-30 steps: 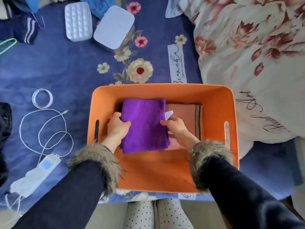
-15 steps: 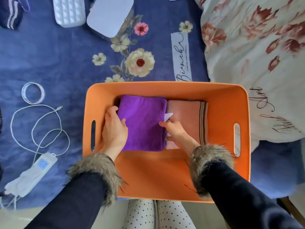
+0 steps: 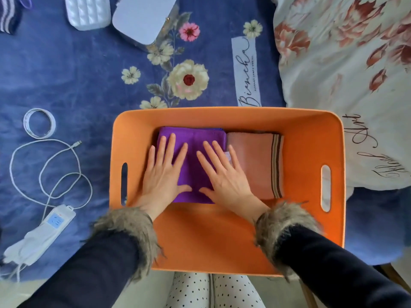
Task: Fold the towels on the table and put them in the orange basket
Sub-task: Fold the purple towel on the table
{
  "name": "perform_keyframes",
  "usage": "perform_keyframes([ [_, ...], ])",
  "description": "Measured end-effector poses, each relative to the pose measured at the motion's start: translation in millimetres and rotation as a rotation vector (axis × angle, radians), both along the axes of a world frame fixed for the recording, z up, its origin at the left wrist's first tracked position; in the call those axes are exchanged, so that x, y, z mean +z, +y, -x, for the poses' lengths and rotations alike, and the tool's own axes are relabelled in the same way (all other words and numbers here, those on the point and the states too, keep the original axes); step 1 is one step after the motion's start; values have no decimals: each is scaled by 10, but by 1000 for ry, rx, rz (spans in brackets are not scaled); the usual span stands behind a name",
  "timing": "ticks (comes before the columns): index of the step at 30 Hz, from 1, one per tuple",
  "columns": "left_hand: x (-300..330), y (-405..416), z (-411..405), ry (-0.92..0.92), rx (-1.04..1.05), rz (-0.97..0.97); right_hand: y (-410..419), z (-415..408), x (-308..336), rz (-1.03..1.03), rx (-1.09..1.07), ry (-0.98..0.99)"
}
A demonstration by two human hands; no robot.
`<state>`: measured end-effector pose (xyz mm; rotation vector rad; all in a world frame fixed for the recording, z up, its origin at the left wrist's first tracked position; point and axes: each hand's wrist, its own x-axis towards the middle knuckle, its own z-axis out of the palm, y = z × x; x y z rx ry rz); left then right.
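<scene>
Left hand [image 3: 163, 174] and right hand [image 3: 224, 175] flat, fingers spread wide, pressing purple towel [image 3: 192, 165] mid-frame in orange basket [image 3: 311, 138]; risk: lifting off drags top fold open

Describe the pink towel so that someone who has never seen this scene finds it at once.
Find the orange basket on the blue floral cloth. Two folded towels lie side by side against its far wall. The pink towel is the right one, with brown stripes along its right edge; the purple towel beside it is plain.
</scene>
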<state>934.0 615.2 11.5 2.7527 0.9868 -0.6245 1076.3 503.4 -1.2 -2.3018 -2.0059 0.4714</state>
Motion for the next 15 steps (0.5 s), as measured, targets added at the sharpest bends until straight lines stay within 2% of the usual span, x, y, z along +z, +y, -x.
perform_keyframes([
  [3, -97, 115, -6, 125, 58, 115, 2, -187, -202, 161, -15, -14],
  [5, -169, 101, -26, 133, 65, 116, -2, -254, -299, 213, -26, -15],
  [10, -271, 101, -30, 118, 91, 107, 46, -254, -399, 258, 15, -30],
  [15, -109, 27, -40, 138, 88, 107, 40, -273, -192, 273, 11, 59],
])
